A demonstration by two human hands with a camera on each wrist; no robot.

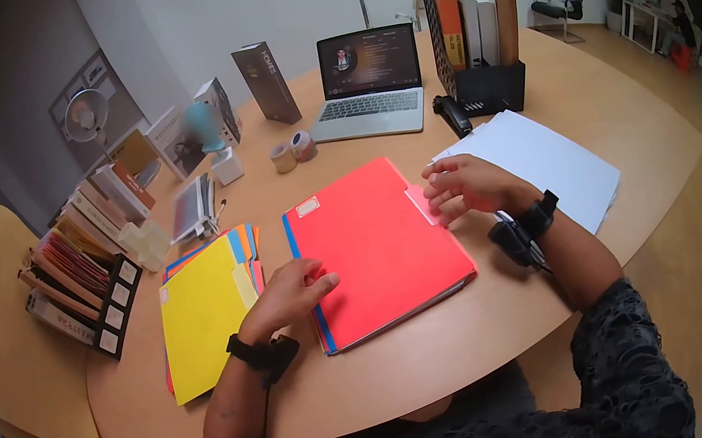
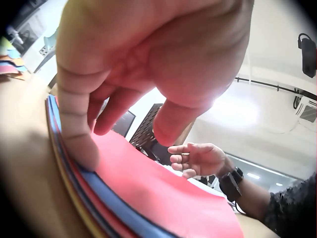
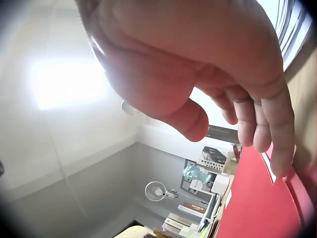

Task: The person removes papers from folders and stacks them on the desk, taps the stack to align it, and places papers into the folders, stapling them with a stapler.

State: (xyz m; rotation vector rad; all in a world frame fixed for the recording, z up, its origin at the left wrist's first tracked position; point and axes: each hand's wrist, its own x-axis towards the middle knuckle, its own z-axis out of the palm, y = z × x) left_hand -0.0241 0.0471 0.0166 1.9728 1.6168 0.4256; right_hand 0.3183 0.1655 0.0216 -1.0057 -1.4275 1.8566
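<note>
A red file folder [image 1: 378, 242] tops a stack of folders on the desk in front of me, with a blue folder edge [image 2: 129, 218] showing along its left side. My left hand [image 1: 283, 300] is at the stack's left edge, its fingers relaxed and bent downward; in the left wrist view a fingertip [image 2: 84, 156] lies at the blue edge. My right hand [image 1: 473, 184] is at the right edge beside the pink tab [image 1: 423, 205], fingers loosely curved and thumb apart. In the right wrist view one fingertip [image 3: 281, 166] overlaps the red folder's edge. Neither hand grips anything.
Left of the stack lies a yellow folder [image 1: 206, 322] on other coloured folders. White paper sheets [image 1: 536, 160] lie to the right, beside a black stapler [image 1: 451, 116]. Behind stand a laptop [image 1: 371, 86], tape rolls [image 1: 283, 158] and a black file holder [image 1: 492, 89].
</note>
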